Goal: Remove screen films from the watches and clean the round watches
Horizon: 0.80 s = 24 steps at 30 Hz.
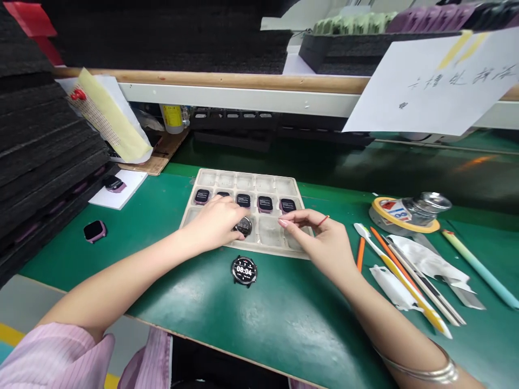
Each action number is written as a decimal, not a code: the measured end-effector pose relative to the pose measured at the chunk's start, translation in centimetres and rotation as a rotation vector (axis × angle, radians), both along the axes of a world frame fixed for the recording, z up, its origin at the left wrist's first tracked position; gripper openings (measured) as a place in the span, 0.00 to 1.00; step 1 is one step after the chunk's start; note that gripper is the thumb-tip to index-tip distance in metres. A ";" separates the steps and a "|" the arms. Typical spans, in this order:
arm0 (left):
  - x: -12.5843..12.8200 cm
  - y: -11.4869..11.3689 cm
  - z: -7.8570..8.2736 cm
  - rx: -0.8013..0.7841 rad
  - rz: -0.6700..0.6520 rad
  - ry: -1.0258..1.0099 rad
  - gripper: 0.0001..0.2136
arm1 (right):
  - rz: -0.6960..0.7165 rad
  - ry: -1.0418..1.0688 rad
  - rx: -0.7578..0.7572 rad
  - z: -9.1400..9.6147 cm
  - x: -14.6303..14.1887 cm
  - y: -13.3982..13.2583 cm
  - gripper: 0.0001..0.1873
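Over tray (pixel 267 249) | round watch (pixel 244 226) pinched in left hand (pixel 215 222) | right hand (pixel 325 236) beside, near-closed, contents unclear

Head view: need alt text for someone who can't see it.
A person's left hand holds a round watch over a compartmented tray on a green workbench, the right hand also at the tray. Five square watches fill one row; a second round watch lies in front.
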<state>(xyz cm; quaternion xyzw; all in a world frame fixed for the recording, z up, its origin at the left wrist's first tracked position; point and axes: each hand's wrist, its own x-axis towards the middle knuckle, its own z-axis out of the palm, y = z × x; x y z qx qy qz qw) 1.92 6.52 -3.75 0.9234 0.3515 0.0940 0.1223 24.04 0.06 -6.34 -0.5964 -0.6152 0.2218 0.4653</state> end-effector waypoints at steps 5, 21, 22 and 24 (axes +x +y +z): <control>0.0 0.3 -0.1 0.035 -0.045 -0.013 0.20 | 0.073 -0.030 0.032 -0.6 -0.8 -0.5 0.08; -0.4 -2.8 -1.6 0.334 -0.275 -0.426 0.23 | 0.052 -0.088 0.349 -0.3 -2.4 -2.1 0.07; -0.4 -2.9 -1.6 0.360 -0.270 -0.444 0.24 | 0.046 -0.093 0.391 -0.2 -2.3 -2.2 0.05; -0.4 -3.1 -1.5 0.391 -0.256 -0.478 0.27 | 0.040 -0.121 0.492 0.1 -2.3 -2.4 0.06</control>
